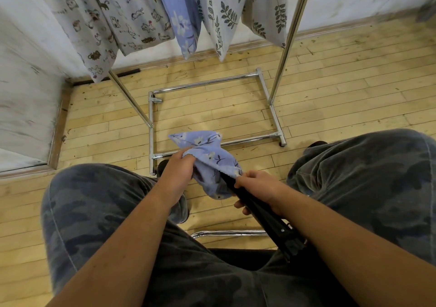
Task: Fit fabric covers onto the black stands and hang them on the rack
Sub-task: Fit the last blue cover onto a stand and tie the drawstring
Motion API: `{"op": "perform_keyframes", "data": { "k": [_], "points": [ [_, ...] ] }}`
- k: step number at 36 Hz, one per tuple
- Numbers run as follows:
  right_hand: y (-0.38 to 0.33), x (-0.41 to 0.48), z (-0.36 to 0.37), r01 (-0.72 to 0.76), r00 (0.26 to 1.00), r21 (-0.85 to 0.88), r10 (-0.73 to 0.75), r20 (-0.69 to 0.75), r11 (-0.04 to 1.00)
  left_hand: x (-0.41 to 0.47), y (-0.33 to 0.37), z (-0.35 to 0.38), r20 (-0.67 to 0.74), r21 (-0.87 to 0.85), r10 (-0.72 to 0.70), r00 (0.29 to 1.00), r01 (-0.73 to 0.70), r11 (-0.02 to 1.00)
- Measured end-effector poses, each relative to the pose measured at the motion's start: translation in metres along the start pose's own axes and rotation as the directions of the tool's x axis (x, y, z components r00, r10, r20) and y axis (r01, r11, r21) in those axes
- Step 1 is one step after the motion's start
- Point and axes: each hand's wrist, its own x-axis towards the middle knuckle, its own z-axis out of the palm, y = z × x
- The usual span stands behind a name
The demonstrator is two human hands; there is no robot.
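Centre of frame, between the person's knees: blue flowered cover, bunched over the far tip of the black stand. The stand runs from the lap at lower right up toward centre; its top end is hidden inside the cloth.

Left hand: fingers curled into the cover's open hem on the left side, gripping cloth. Right hand: wrapped round the stand just below the hem, fingertips at the cloth's edge. Whether they also pinch the hem cannot be told.

Handling, as judged:
- Cover is light, limp and thin. It crumples and bears no load, so it has to be led by the hem rather than pushed. Likely to snag on the stand's tip or joints if dragged one-sided.
- Stand looks rigid, slim and folded, with screws showing near the lap. Moderately light, with a firm surface that takes a full-hand grip along the shaft.
- Best hold: one hand fixed on the shaft as anchor, the other working the hem down, shifting round the opening.

Rack fills the upper frame, chrome base on the floor. Hung covers along the top edge, printed and blue.
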Motion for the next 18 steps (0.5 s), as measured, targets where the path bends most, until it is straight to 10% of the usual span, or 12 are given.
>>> {"op": "perform_keyframes", "data": {
  "k": [18],
  "points": [
    [0.0012,-0.0015,0.0012,0.036,0.999,0.033,-0.037,0.017,0.999,0.004,-0.0042,0.0032,-0.068,0.239,0.167,0.984,-0.146,0.96]
  ]
}}
